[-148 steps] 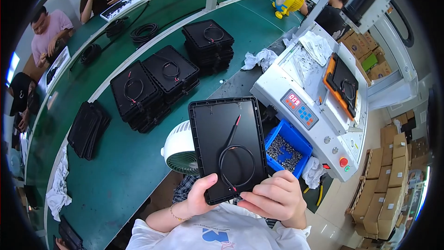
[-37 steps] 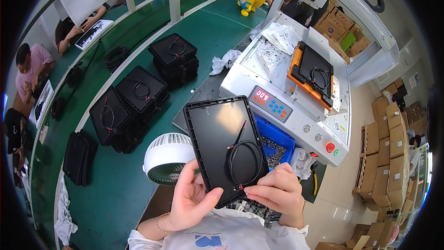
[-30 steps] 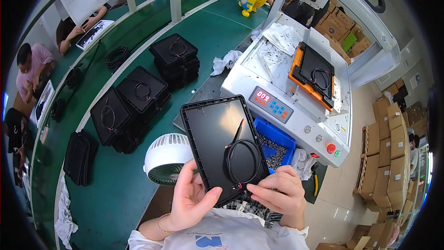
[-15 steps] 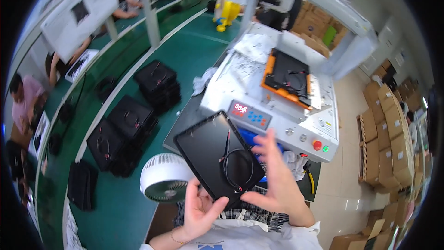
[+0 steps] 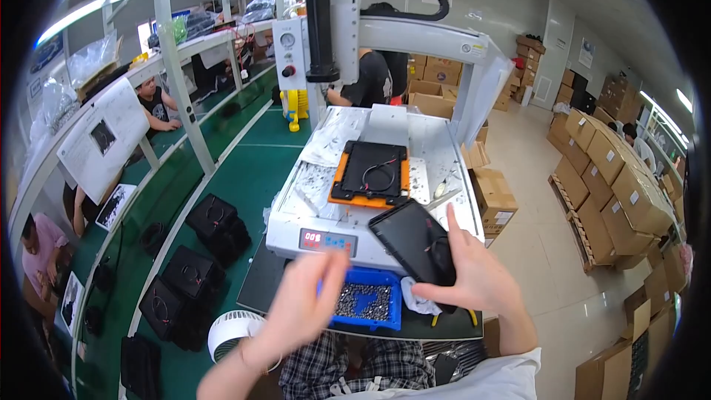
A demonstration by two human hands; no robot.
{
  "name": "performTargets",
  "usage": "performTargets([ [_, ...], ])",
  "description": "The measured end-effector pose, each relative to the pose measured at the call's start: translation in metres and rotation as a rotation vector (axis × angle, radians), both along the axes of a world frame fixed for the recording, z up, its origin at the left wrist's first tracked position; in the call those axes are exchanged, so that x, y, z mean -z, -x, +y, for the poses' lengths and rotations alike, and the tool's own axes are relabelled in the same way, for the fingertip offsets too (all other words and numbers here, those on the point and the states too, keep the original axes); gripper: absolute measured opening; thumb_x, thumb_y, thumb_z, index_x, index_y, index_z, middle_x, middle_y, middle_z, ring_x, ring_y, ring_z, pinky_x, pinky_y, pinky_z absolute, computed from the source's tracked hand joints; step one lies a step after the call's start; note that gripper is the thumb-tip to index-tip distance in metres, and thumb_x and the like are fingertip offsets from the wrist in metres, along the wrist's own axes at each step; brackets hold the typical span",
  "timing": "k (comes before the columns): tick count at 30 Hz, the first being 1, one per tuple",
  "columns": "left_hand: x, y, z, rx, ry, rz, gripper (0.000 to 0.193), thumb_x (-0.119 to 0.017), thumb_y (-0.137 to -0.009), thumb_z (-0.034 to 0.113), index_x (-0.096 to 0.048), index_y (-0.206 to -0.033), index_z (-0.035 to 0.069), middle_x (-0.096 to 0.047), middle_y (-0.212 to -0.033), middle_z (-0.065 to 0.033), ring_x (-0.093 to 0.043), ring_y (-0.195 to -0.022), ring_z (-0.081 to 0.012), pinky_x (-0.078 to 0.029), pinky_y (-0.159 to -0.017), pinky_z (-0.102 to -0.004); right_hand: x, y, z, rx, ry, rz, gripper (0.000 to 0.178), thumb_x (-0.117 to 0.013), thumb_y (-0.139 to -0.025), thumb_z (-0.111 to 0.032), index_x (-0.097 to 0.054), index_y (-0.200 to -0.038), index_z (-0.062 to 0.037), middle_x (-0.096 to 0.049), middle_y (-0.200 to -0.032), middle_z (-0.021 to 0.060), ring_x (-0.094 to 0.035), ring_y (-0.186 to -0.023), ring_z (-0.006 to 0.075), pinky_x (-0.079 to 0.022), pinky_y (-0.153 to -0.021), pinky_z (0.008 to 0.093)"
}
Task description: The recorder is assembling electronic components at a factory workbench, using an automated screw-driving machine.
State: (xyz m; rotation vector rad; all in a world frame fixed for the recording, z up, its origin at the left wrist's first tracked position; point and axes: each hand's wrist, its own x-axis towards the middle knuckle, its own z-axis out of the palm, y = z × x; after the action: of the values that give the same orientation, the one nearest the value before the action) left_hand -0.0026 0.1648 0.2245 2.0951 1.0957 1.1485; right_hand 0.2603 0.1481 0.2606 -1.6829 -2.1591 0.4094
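Observation:
My right hand [image 5: 481, 274] holds a flat black panel [image 5: 404, 235] by its edge, tilted over the front right of the white machine. A thin cable on the panel is partly hidden by the fingers. My left hand [image 5: 307, 296], smeared by motion, is raised above a blue tray [image 5: 398, 304] of small metal screws, in front of the machine's control panel [image 5: 328, 241]. Its fingers cannot be made out. On the machine bed, another black panel with a coiled cable [image 5: 370, 167] sits in an orange fixture [image 5: 341, 194].
Stacks of black panels [image 5: 194, 270] stand on the green bench to the left. A white fan [image 5: 233, 330] is by my left forearm. The machine's gantry with a black cylinder [image 5: 320, 33] rises above the bed. Cardboard boxes [image 5: 615, 185] fill the right side. People sit further left.
My view has tilted up. The black panel has gone from between both hands to my right hand, further right. My left hand has let go and moved over the blue tray.

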Motion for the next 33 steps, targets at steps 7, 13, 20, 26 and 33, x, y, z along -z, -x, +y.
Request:
performTargets([
  [7,-0.01,-0.064,0.201,-0.393,-0.114,0.393,0.062,-0.047,-0.088,0.047,-0.06,-0.079,-0.013,-0.06,-0.077,-0.0322,-0.057,-0.08,-0.0476,-0.046,-0.075,-0.049,0.011,-0.077,-0.021,0.326,-0.021,0.005,0.122,-0.068,-0.063,-0.065,-0.008,-0.142,0.005,-0.048,-0.115,0.0282,-0.049,-0.109,0.0401,-0.038,-0.096,0.0418],
  [13,-0.009,-0.101,0.213,-0.453,0.057,0.601,0.1,-0.052,-0.067,0.076,-0.056,-0.099,-0.018,-0.062,-0.093,-0.0301,-0.062,-0.091,-0.041,-0.05,-0.079,-0.0434,0.017,-0.12,-0.049,0.489,0.009,0.005,0.122,-0.067,-0.061,-0.067,-0.009,-0.144,0.0005,-0.05,-0.114,0.0264,-0.051,-0.108,0.038,-0.04,-0.094,0.042],
  [20,-0.013,-0.129,0.209,-0.516,0.123,0.871,0.122,-0.064,-0.052,0.077,-0.035,-0.126,-0.016,-0.051,-0.115,-0.0308,-0.054,-0.105,-0.0404,-0.049,-0.081,-0.0419,0.015,-0.12,-0.035,0.531,0.096,0.006,0.123,-0.067,-0.06,-0.068,-0.008,-0.144,-0.0006,-0.05,-0.114,0.0278,-0.051,-0.109,0.0384,-0.042,-0.092,0.0428],
  [26,-0.044,-0.114,0.201,-0.533,0.153,0.571,0.118,-0.069,-0.051,0.068,-0.035,-0.121,-0.02,-0.055,-0.111,-0.0312,-0.057,-0.104,-0.0392,-0.044,-0.091,-0.0378,-0.002,-0.08,0.011,0.488,0.016,-0.059,0.121,-0.066,-0.061,-0.068,-0.01,-0.143,0.0025,-0.042,-0.124,0.0364,-0.045,-0.117,0.0459,-0.038,-0.098,0.0446],
  [33,-0.09,-0.009,0.163,-0.749,0.052,0.638,0.108,-0.067,-0.056,0.071,-0.037,-0.121,-0.01,-0.057,-0.106,-0.0293,-0.057,-0.103,-0.0392,-0.048,-0.085,-0.0423,-0.008,0.017,0.123,0.444,-0.08,-0.224,0.12,-0.059,-0.065,-0.07,-0.013,-0.137,0.0142,-0.048,-0.112,0.0387,-0.047,-0.108,0.047,-0.038,-0.095,0.046],
])
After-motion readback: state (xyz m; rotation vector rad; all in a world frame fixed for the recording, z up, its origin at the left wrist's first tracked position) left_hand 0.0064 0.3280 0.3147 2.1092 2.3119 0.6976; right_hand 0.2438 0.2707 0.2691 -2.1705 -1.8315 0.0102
